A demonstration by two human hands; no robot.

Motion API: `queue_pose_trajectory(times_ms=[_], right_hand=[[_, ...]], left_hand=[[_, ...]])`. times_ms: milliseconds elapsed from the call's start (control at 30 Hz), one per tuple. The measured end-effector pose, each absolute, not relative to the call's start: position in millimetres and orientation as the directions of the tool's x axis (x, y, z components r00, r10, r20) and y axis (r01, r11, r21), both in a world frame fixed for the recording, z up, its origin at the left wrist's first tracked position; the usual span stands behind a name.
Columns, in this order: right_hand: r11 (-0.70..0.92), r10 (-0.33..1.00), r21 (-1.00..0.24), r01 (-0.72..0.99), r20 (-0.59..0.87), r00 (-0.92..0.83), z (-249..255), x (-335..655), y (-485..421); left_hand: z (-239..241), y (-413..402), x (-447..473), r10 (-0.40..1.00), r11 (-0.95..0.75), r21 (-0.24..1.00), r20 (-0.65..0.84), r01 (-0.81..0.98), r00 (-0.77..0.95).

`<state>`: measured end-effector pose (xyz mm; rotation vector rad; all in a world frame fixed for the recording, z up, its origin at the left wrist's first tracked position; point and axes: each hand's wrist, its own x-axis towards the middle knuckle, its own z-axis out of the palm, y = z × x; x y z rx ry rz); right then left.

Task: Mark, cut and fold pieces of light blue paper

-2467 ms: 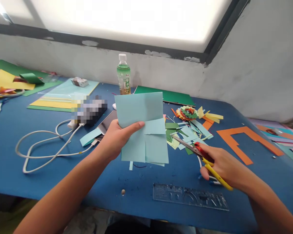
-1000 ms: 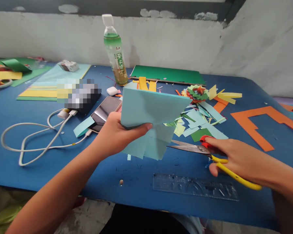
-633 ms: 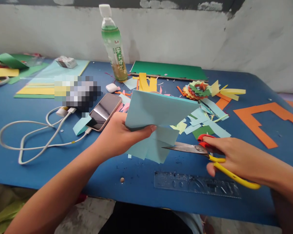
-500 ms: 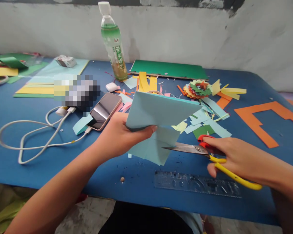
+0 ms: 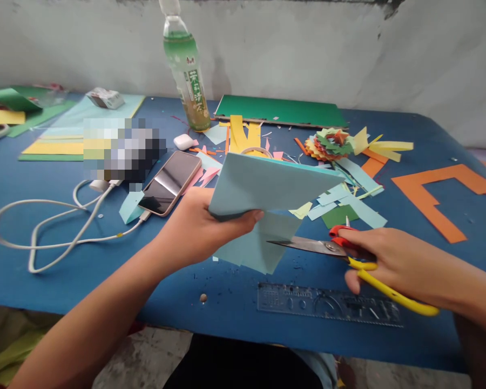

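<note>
My left hand [image 5: 194,227] is closed on a folded light blue paper [image 5: 263,186], held above the blue table [image 5: 44,243] with cut flaps hanging below my thumb. My right hand [image 5: 384,259] grips scissors [image 5: 319,247] with red and yellow handles. Their blades point left and the tip reaches the lower edge of the paper's flaps. The blades look nearly closed.
A clear stencil ruler [image 5: 328,305] lies at the near edge. A phone [image 5: 170,181] on a white cable [image 5: 36,237], earbuds case [image 5: 183,141], green tea bottle [image 5: 186,75], green sheet [image 5: 283,111], paper scraps [image 5: 340,183] and orange cut-out [image 5: 441,194] lie around.
The paper has tipped from upright to nearly flat, flaps hanging. The scissors came in from the right until their tip met the flaps. The view dropped lower.
</note>
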<state>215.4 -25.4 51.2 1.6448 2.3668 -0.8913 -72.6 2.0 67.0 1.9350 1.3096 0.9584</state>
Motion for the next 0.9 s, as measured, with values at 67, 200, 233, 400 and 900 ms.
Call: queue_pose_trajectory(times_ms=[67,200,233,400,900], right_hand=[[0.243,0.819,-0.392,0.887,-0.408,-0.405,50.2,216.5,-25.7],[0.259,0.816,-0.399,0.880,-0.397,-0.420,49.0,218.1,-25.9],[0.259,0.814,-0.398,0.880,-0.401,-0.421,49.0,218.4,-25.8],[0.262,0.806,-0.379,0.887,-0.420,-0.418,50.5,218.5,-25.6],[0.305,0.823,-0.369,0.878,-0.363,-0.438,53.6,216.2,-25.3]], left_hand=[[66.9,1.9,-72.6,0.940,-0.327,0.805,0.222,0.494,0.260],[66.8,2.0,-72.4,0.935,-0.335,0.810,0.222,0.482,0.275],[66.7,2.0,-72.5,0.935,-0.336,0.809,0.226,0.482,0.273],[64.7,2.2,-73.3,0.932,-0.353,0.797,0.251,0.491,0.261],[63.7,1.4,-73.8,0.899,-0.431,0.781,0.330,0.452,0.287]])
